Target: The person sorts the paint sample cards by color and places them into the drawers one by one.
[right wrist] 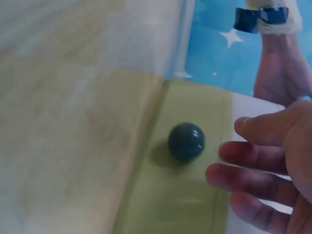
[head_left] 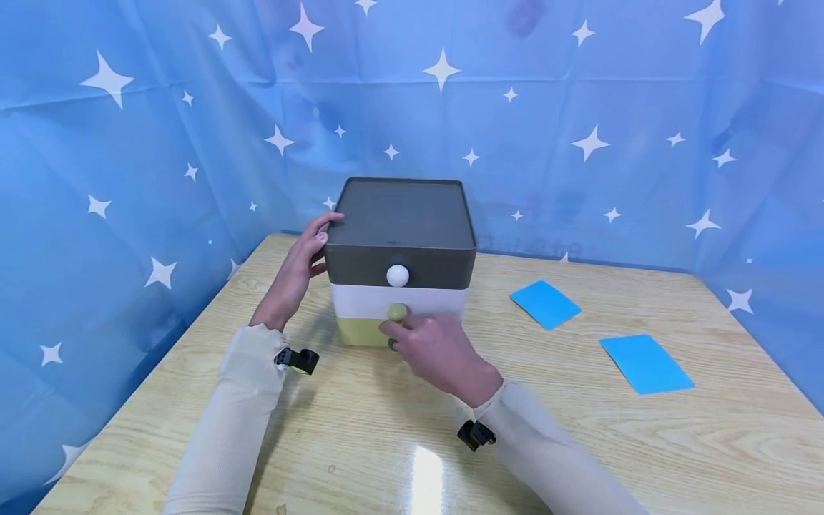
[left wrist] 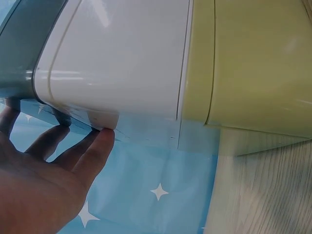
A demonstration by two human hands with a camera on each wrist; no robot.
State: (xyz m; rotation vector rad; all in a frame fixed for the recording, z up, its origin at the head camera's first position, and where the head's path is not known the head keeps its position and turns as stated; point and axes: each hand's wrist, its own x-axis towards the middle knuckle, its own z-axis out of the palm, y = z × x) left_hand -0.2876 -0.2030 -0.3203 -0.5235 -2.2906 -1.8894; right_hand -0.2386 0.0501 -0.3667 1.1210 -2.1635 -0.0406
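A three-tier drawer box [head_left: 402, 211] stands on the table, dark grey on top, white in the middle and yellow-green at the bottom. Its left side is touched by the fingers of my left hand [head_left: 297, 266], with fingertips near the top edge. In front of the lower tiers is my right hand [head_left: 444, 354], its fingers parted and slightly bent. A dark teal knob [right wrist: 186, 142] on the bottom drawer lies just beyond those fingertips, apart from them in the right wrist view. Above are a green knob [head_left: 397, 312] and a white knob [head_left: 398, 275]. All visible drawers look closed.
Two blue sheets [head_left: 546, 304] lie on the wooden table [head_left: 360, 458], to the right of the box. A blue curtain with white stars [head_left: 386, 93] hangs behind the table and along its sides.
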